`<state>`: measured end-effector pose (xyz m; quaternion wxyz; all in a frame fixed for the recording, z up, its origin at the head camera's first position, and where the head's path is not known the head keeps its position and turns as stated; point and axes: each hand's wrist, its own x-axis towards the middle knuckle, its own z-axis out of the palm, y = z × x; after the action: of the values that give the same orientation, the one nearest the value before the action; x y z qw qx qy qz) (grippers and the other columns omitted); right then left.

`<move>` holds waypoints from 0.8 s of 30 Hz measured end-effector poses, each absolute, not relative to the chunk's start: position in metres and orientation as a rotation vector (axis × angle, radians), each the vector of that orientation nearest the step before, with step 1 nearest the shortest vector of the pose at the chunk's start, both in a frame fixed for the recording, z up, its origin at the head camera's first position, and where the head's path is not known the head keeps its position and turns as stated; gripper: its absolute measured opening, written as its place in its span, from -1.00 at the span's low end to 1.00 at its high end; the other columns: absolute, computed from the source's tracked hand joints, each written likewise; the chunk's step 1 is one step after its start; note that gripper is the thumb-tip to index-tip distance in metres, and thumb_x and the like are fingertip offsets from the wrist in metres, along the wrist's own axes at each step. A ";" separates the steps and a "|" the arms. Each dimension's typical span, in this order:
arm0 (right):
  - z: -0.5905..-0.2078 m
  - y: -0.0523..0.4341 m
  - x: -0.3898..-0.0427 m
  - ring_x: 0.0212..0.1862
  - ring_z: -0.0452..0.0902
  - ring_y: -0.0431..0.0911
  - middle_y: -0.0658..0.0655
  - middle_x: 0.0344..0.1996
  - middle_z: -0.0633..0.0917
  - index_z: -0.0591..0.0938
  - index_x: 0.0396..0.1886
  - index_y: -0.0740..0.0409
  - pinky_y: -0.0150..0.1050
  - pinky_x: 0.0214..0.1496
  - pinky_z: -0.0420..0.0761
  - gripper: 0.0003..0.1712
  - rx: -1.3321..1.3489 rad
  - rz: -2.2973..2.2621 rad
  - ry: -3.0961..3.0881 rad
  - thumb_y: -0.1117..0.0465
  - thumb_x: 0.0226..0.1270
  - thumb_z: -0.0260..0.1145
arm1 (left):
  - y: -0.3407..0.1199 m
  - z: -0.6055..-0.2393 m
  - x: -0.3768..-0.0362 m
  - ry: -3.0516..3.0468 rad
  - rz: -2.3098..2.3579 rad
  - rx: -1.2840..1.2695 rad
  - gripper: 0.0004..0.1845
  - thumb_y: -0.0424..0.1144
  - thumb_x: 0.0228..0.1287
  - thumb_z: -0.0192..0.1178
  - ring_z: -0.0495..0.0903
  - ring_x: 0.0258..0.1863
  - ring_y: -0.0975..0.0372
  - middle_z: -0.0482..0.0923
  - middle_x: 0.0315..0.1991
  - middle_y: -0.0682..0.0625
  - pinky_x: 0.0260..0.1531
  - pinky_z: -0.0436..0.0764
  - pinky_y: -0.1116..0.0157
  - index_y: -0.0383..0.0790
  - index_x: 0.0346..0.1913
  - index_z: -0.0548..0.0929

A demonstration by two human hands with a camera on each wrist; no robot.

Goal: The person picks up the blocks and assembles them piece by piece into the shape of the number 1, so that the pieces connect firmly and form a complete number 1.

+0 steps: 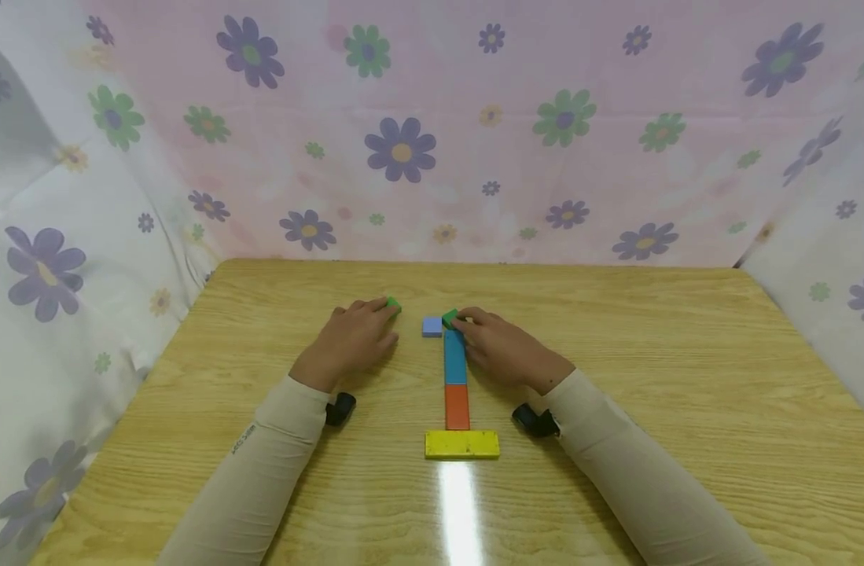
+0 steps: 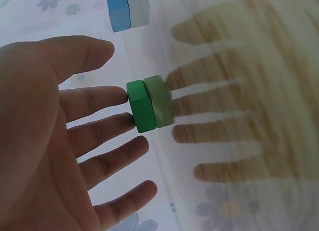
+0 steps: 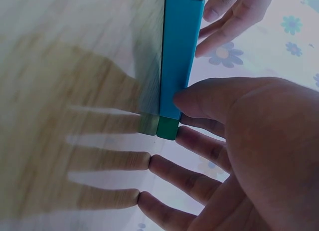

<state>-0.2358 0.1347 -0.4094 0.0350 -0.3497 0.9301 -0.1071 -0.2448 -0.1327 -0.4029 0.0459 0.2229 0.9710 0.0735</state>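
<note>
On the wooden table (image 1: 658, 369) a flat yellow block (image 1: 462, 444) lies crosswise. An orange block (image 1: 457, 406) and a long blue block (image 1: 454, 355) run away from it in a line. A small green block (image 1: 449, 318) sits at the blue block's far end, with a pale purple block (image 1: 432, 326) just to its left. My right hand (image 1: 474, 324) lies flat, index fingertip against this green block (image 3: 167, 128) and thumb against the blue block (image 3: 179, 56). My left hand (image 1: 376, 316) is spread, and two straight fingertips (image 2: 122, 96) touch a second green block (image 2: 141, 106).
Flowered cloth (image 1: 432, 141) hangs behind the table and down both sides. A black wrist camera sits on each forearm, left (image 1: 341, 409) and right (image 1: 534, 420). Bare wood stretches to the left and right of the hands. A bright glare streak (image 1: 460, 503) lies near the front edge.
</note>
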 end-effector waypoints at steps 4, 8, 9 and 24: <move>-0.409 0.135 -0.236 0.32 0.46 0.18 0.31 0.41 0.35 0.35 0.46 0.34 0.00 0.28 0.56 -0.43 -1.081 -0.338 2.851 0.25 0.55 0.14 | -0.133 -0.401 -0.244 2.945 0.232 0.676 -0.43 -0.04 0.55 -0.02 0.33 0.44 -0.10 0.22 0.53 -0.15 0.29 0.39 -0.21 -0.15 0.51 0.31; -0.408 0.135 -0.235 0.32 0.46 0.17 0.32 0.41 0.36 0.35 0.45 0.35 0.00 0.28 0.56 -0.43 -1.086 -0.333 2.858 0.25 0.54 0.15 | -0.133 -0.401 -0.244 2.938 0.243 0.687 -0.44 -0.05 0.56 -0.01 0.36 0.43 -0.10 0.22 0.53 -0.15 0.27 0.42 -0.19 -0.15 0.51 0.31; -0.408 0.136 -0.235 0.32 0.46 0.17 0.32 0.41 0.36 0.35 0.45 0.35 0.00 0.28 0.56 -0.43 -1.086 -0.332 2.859 0.25 0.54 0.15 | -0.133 -0.401 -0.244 2.938 0.249 0.690 -0.44 -0.06 0.56 -0.01 0.37 0.42 -0.09 0.23 0.53 -0.14 0.27 0.43 -0.19 -0.15 0.51 0.32; -0.410 0.135 -0.236 0.32 0.46 0.16 0.30 0.41 0.35 0.36 0.45 0.33 0.00 0.27 0.56 -0.44 -1.080 -0.355 2.856 0.25 0.54 0.15 | -0.131 -0.394 -0.240 2.952 0.261 0.751 -0.55 -0.26 0.53 -0.08 0.60 0.22 0.01 0.42 0.41 -0.06 -0.20 0.67 0.16 -0.13 0.39 0.48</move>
<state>-0.2365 0.1355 -0.4100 0.0340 -0.3512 0.9286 -0.1153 -0.2403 -0.1312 -0.3944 0.0423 0.2454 0.9647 0.0853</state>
